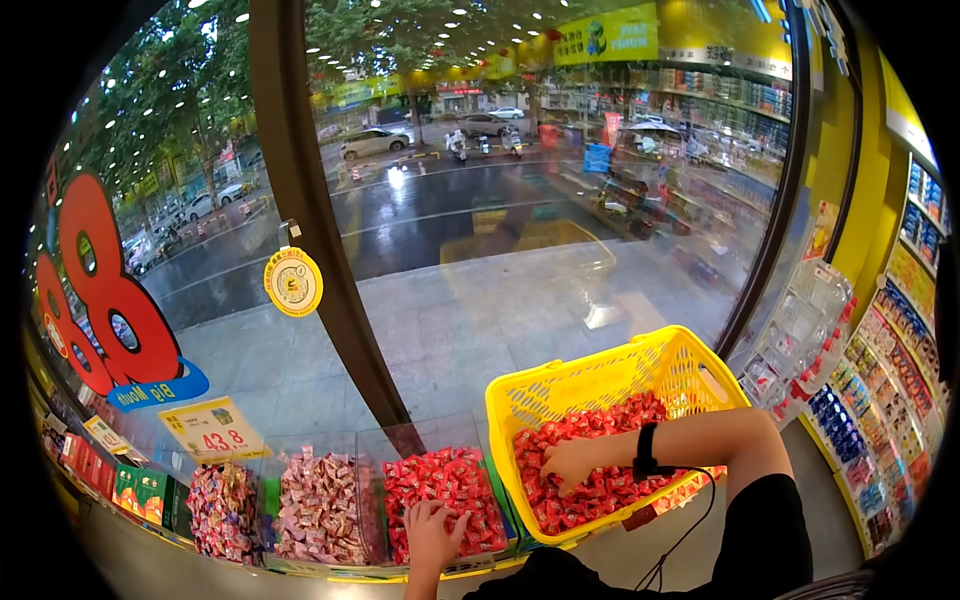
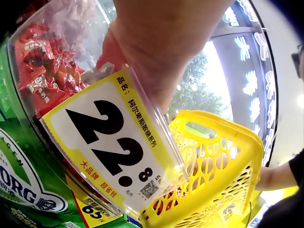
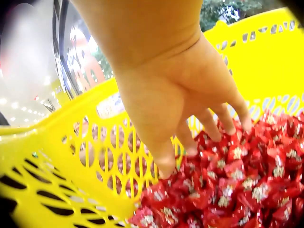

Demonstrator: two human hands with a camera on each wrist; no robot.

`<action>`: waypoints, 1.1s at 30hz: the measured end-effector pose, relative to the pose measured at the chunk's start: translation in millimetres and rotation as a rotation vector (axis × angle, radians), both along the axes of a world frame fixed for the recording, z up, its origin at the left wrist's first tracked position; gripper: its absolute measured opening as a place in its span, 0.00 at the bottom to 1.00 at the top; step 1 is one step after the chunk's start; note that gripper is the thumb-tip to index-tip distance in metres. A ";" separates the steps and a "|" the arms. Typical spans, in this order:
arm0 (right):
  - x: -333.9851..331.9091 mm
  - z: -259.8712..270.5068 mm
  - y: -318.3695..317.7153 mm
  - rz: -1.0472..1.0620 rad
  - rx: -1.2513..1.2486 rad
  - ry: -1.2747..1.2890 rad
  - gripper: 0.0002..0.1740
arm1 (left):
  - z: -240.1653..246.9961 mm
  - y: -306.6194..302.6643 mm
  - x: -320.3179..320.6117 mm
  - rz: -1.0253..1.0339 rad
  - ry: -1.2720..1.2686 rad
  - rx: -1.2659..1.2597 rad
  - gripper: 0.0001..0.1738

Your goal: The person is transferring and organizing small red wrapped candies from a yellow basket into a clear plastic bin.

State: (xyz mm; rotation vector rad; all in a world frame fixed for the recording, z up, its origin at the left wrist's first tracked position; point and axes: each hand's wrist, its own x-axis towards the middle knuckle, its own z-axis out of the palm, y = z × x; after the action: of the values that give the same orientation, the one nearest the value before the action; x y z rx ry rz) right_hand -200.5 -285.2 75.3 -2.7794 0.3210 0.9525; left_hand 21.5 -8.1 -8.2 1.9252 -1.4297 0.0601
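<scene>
My right hand (image 1: 572, 462) reaches down into a yellow shopping basket (image 1: 565, 375), over a heap of red-wrapped candies (image 1: 620, 425). In the right wrist view, its spread fingers (image 3: 223, 118) point down, fingertips right at the red wrappers, with nothing between thumb and fingers. To the left of the basket, my left hand (image 1: 432, 535) rests with fingers apart on red-wrapped candies (image 1: 445, 480) in a clear bin. A price card (image 2: 102, 142) reading 22.8 on the bin's front hides part of that hand in the left wrist view.
Bins of pink-wrapped candies (image 1: 318, 505) and purple-wrapped candies (image 1: 222, 510) stand further left, with a 43.8 price sign (image 1: 213, 430) behind. A window pane (image 1: 520, 260) rises beyond the bins. Bottles (image 1: 800, 330) and stocked shelves (image 1: 880, 400) stand right of the basket. A cable (image 1: 690, 530) hangs from my right wrist.
</scene>
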 end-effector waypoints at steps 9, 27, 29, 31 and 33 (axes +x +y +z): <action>8.8 -22.8 19.6 -0.029 -0.077 -0.005 0.14 | -3.3 2.0 2.3 -0.019 0.034 0.000 0.08; -15.2 137.9 52.9 -0.037 0.275 -0.752 0.15 | 123.4 -10.9 -36.6 -0.249 0.009 -0.315 0.20; -15.5 145.5 64.9 -0.057 0.364 -0.799 0.16 | 149.9 -16.5 -50.3 -0.303 -0.027 -0.282 0.22; -15.8 153.2 76.0 -0.079 0.462 -0.778 0.17 | 150.2 -25.5 -59.1 -0.363 -0.037 -0.279 0.22; -17.5 152.9 84.8 -0.088 0.497 -0.862 0.19 | 144.6 -32.3 -62.7 -0.383 -0.076 -0.268 0.21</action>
State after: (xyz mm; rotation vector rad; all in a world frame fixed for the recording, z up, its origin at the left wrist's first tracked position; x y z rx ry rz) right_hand -218.0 -200.4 228.2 -2.3890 0.0501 -0.2146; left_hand -41.2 -40.4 136.4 1.4249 -1.7228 0.1383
